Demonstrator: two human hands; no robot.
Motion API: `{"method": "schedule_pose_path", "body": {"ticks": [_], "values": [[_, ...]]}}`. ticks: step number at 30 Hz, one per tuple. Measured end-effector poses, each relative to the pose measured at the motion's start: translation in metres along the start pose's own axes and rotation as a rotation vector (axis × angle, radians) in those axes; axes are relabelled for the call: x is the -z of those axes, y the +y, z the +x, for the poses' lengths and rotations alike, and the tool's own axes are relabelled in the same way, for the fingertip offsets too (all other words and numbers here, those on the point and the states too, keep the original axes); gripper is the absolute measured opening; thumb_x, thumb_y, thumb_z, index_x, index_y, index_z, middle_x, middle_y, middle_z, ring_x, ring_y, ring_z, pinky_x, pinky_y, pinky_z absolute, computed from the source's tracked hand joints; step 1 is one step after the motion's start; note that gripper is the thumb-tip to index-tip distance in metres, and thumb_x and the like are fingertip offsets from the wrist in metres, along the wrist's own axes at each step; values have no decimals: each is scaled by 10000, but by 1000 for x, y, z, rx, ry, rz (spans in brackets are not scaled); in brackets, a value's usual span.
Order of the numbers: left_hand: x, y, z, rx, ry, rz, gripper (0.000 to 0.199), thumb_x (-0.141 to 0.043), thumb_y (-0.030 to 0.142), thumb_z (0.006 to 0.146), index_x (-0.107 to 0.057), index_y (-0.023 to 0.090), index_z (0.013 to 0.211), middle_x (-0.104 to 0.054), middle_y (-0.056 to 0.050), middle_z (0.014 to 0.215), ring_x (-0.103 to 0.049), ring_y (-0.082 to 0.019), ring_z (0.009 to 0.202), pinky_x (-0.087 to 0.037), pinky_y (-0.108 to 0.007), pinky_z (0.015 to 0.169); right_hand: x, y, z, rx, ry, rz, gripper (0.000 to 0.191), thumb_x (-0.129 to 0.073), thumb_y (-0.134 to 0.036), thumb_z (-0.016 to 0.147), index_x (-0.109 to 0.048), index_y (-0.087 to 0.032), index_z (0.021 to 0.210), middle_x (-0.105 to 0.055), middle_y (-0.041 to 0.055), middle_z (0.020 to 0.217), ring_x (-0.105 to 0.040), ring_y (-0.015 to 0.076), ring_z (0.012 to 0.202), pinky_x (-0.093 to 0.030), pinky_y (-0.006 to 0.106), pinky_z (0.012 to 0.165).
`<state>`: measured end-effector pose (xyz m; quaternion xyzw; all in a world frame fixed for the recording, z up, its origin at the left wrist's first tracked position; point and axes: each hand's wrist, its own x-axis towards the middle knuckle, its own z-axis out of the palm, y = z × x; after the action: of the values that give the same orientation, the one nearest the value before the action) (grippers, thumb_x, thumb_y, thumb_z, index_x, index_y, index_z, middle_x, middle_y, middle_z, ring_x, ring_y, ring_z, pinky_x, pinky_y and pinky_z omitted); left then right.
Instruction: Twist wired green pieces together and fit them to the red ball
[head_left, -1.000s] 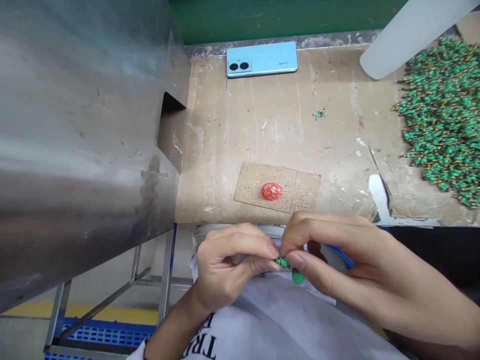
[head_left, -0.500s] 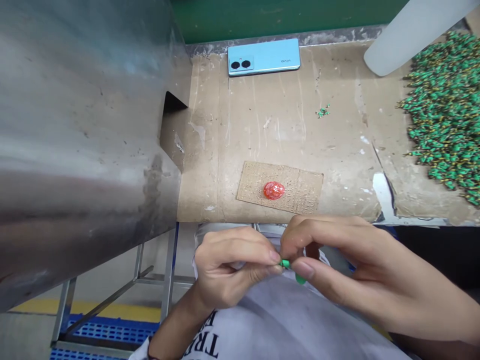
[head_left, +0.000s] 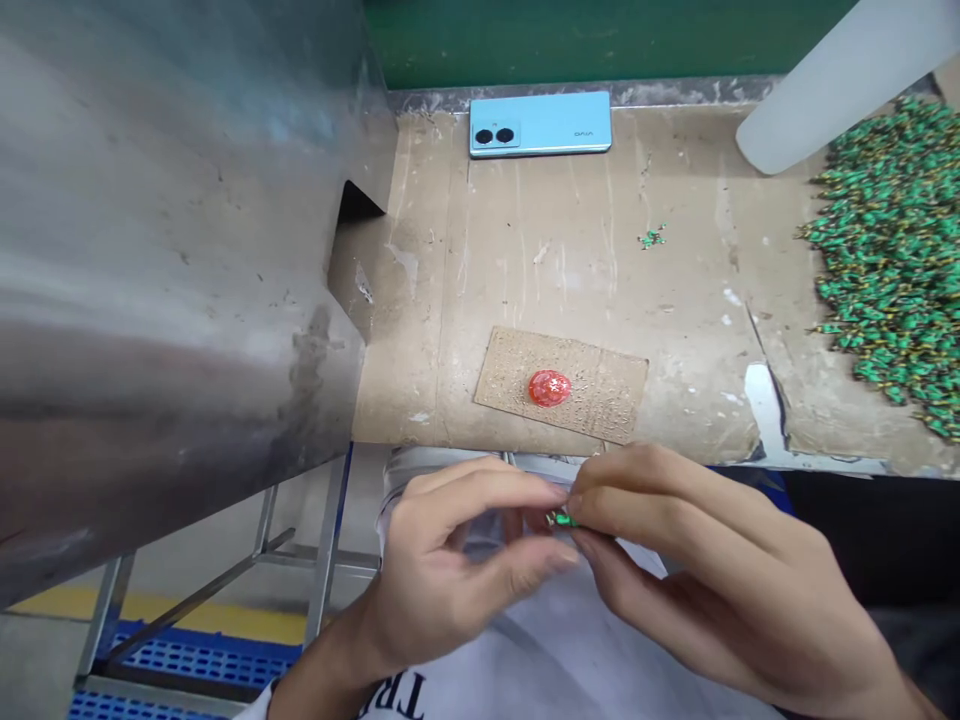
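Observation:
A small green piece with a dark, metallic-looking end (head_left: 560,519) is pinched between the thumb and fingers of my right hand (head_left: 697,560), just in front of the bench edge. My left hand (head_left: 465,560) is beside it, thumb and index finger spread apart around the piece's free end; its other fingers are partly hidden behind. On the bench beyond my hands, a glossy red lump (head_left: 550,387) rests on a speckled cardboard rectangle (head_left: 510,372).
A large heap of small green-and-gold pieces (head_left: 892,260) covers the bench's right side, near a whitish cylinder (head_left: 817,95). Several green bits (head_left: 652,237) lie mid-bench. A light-blue phone (head_left: 541,124) lies at the back. A metal box (head_left: 180,260) stands left, above a metal-framed stool (head_left: 326,560).
My left finger and thumb have parted from the green piece. My right fingers have closed on it, and a second green bit that showed below my right thumb is out of sight.

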<state>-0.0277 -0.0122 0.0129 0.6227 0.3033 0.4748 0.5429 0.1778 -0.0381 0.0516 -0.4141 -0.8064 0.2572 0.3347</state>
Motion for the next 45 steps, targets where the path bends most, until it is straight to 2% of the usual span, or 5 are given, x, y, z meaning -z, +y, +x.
{"method": "schedule_pose_path", "body": {"ticks": [8,16,27,38,45], "values": [[-5,8,-4,14,48,136,240,-718,61,830,-756,190,1029,-758,-19,819,-696,-141,682,-570,-226,603,-2,8,-6,155,12,-104,235,-597,-27,917,-649,-126,1124,-664,85,1052,-681,155,848,-591,268,718],[-10,10,3,-65,112,160,169,-690,10,774,-702,170,828,-739,-1,695,-697,-125,574,-553,-173,505,-5,3,-7,49,-9,-74,296,-596,-50,909,-640,-188,1167,-689,79,1117,-701,170,891,-624,289,772],[-2,11,4,-150,53,285,184,-700,2,819,-741,148,923,-789,2,787,-690,-76,533,-594,-129,549,-8,-6,6,-34,60,-11,169,-659,-95,938,-633,-184,1080,-711,50,1035,-716,147,908,-629,245,813],[-3,16,0,124,86,-8,195,-729,6,796,-791,149,913,-805,-36,752,-746,-155,550,-651,-179,558,-4,-12,1,-52,41,-62,174,-653,-83,944,-645,-174,1092,-710,56,1104,-719,134,958,-624,216,877],[-6,20,5,144,128,14,166,-721,0,760,-775,147,815,-794,-30,705,-716,-150,468,-639,-156,524,-4,-11,-1,-34,10,-95,207,-652,-66,934,-668,-160,1118,-714,73,1127,-734,162,978,-644,238,885]]}}
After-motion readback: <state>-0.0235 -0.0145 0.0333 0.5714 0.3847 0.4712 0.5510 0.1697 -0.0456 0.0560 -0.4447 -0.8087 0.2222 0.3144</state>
